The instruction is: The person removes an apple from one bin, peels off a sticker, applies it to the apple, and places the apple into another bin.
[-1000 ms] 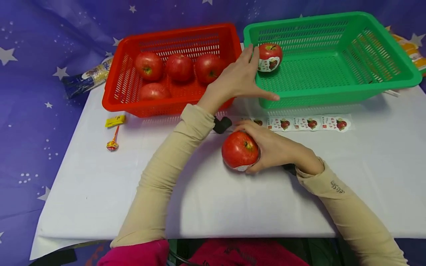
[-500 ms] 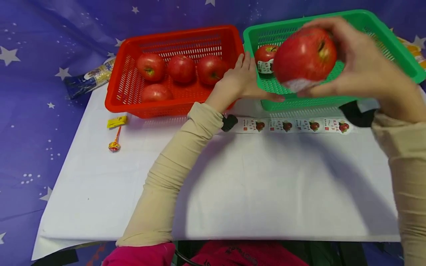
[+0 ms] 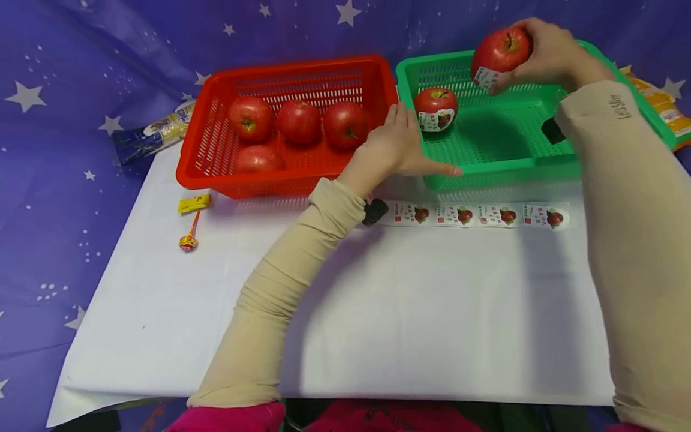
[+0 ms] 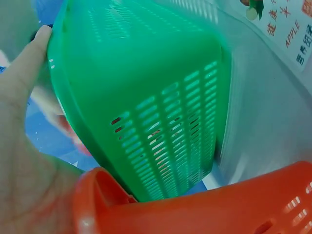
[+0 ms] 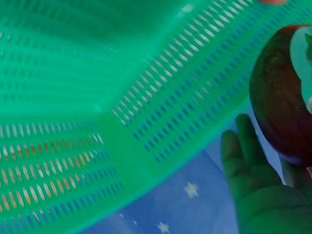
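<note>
My right hand (image 3: 556, 54) grips a red apple (image 3: 502, 51) with a white label on its side, over the back of the green basket (image 3: 486, 165). In the right wrist view this apple (image 5: 278, 92) is dark and cut off by the frame edge, with fingers (image 5: 248, 151) beside it. Another labelled apple (image 3: 436, 110) sits in the basket's left end. My left hand (image 3: 396, 144) rests at the green basket's left rim with straight fingers and thumb spread. The left wrist view shows its thumb (image 4: 34, 58) along the green rim.
A red basket (image 3: 270, 186) with several unlabelled apples (image 3: 345, 125) stands on the left. A strip of apple stickers (image 3: 475, 215) lies in front of the green basket. A lollipop (image 3: 189, 240), a yellow packet (image 3: 194, 203), a blue-and-gold package (image 3: 153, 133) and an orange package (image 3: 661, 105) lie around.
My right hand has lifted the labelled apple from the table and carried it back and right over the green basket. The left hand has stayed at the basket rim.
</note>
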A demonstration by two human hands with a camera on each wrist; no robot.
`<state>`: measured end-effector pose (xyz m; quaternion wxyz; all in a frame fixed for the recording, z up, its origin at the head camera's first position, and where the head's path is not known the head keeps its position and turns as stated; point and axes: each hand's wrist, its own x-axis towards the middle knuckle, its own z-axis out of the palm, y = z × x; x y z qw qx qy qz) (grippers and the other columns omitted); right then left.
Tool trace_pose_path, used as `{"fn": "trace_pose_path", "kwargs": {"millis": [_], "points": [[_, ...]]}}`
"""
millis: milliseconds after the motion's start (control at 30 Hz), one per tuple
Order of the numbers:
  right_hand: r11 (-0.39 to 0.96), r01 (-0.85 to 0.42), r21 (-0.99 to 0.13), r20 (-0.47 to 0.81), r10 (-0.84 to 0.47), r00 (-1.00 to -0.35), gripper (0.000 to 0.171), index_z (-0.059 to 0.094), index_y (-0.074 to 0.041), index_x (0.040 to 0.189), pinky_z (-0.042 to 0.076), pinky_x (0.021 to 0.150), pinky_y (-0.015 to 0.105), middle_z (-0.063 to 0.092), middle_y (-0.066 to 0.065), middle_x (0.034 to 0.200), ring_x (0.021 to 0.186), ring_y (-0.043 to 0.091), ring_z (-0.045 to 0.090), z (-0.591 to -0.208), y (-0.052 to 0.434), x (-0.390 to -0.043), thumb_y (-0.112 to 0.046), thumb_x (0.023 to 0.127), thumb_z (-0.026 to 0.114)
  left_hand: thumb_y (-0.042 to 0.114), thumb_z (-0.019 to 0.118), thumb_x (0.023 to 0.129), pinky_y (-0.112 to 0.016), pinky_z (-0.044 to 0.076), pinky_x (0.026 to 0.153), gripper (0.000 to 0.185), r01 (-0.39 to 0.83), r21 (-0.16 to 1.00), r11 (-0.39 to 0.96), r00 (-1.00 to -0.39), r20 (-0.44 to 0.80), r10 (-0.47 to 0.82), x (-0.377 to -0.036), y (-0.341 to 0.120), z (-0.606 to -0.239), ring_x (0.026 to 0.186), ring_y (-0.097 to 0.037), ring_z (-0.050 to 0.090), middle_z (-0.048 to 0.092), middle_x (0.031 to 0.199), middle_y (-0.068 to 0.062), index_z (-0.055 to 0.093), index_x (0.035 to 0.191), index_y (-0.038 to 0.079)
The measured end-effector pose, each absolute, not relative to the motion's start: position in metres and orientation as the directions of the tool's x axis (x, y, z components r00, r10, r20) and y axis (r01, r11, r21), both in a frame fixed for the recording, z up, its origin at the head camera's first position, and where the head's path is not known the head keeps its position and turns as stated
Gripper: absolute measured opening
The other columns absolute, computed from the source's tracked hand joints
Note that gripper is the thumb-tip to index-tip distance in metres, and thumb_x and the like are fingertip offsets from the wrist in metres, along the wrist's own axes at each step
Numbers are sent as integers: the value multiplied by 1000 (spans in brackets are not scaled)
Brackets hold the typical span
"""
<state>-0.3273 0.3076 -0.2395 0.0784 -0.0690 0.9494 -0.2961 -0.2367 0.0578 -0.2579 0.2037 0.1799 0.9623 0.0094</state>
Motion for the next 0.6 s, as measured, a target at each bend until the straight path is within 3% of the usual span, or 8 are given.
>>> {"fn": "trace_pose_path", "kwargs": {"millis": [133, 267, 400, 600], "points": [[898, -119, -423, -232, -235, -944, 100, 6, -3, 153, 30, 104, 66, 24, 36, 147, 130, 54, 28, -266, 301, -337, -19, 81, 73, 92, 39, 67, -40, 21, 119, 134, 344, 127, 930, -848, -384, 366, -234, 58, -264, 148, -24, -17, -24, 158, -12, -16, 150, 3], [946, -96, -308, -377, -214, -901, 106, 1, -3, 153, 38, 97, 64, 25, 40, 142, 118, 54, 39, -282, 302, -338, -26, 81, 75, 92, 39, 68, -37, 26, 117, 133, 348, 137, 928, -851, -369, 374, -231, 60, -267, 148, -24, -18, -25, 157, -12, -16, 150, 3], [942, -31, -334, -439, -185, -879, 109, 0, -6, 154, 44, 91, 58, 27, 38, 142, 105, 49, 50, -286, 302, -337, -30, 80, 76, 92, 39, 67, -35, 30, 115, 133, 343, 130, 930, -859, -357, 367, -230, 61, -267, 148, -25, -18, -26, 157, -12, -17, 150, 3], [940, -9, -341, -417, -160, -895, 104, -10, -4, 152, 40, 94, 62, 24, 41, 143, 115, 53, 40, -285, 296, -341, -9, 81, 66, 91, 39, 68, -33, 35, 112, 132, 352, 165, 921, -871, -301, 387, -227, 58, -272, 147, -24, -19, -26, 157, -12, -15, 150, 4]]}}
